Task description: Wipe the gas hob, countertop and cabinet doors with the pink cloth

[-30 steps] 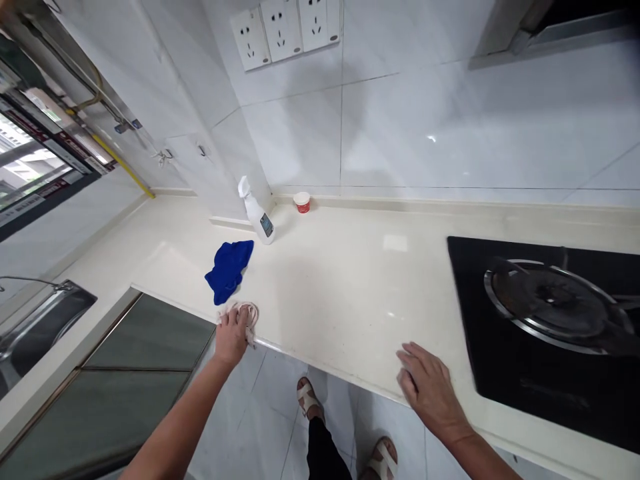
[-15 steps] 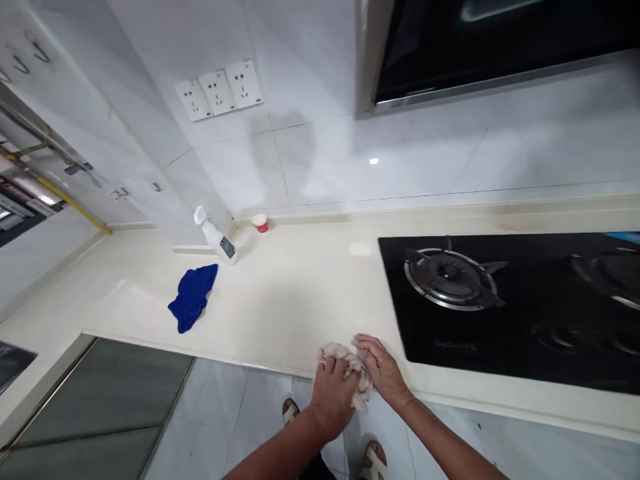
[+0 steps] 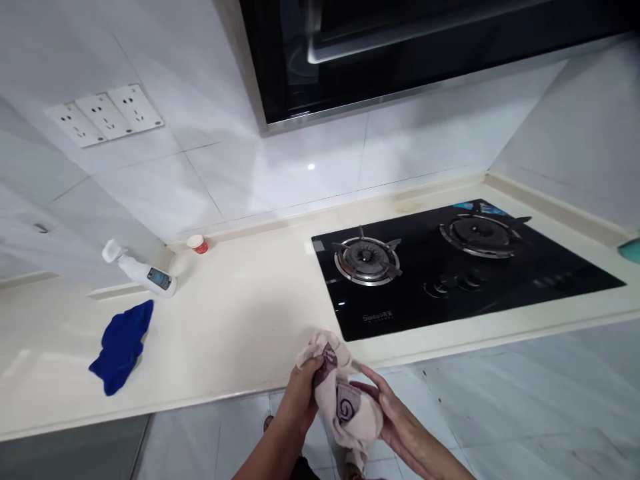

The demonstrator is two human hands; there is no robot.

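Observation:
My left hand (image 3: 303,388) grips a pale cream-pink cloth (image 3: 345,408) with purple patterning, its thumb lying on top. Against the cloth's right side is my right hand (image 3: 395,415), closed round that edge with some fingers hidden behind the fabric. The bunched cloth hangs at the front edge of the cream countertop (image 3: 235,320), just left of and below the black gas stove (image 3: 415,300). A blue cloth (image 3: 121,347) lies crumpled on the counter to the left. Behind it a white spray bottle (image 3: 145,270) leans or lies near the wall corner.
A small red-and-white cup (image 3: 198,244) stands against the backsplash. The dark range hood (image 3: 380,67) overhangs the stove, and wall sockets (image 3: 107,115) are at upper left. A green object (image 3: 630,251) is cut off at the right edge. Below the counter is a tiled floor.
The view has swung right, showing more of the stove. The cloth, balled up under my left hand before, is now more spread out, with its purple pattern showing and my right hand on it.

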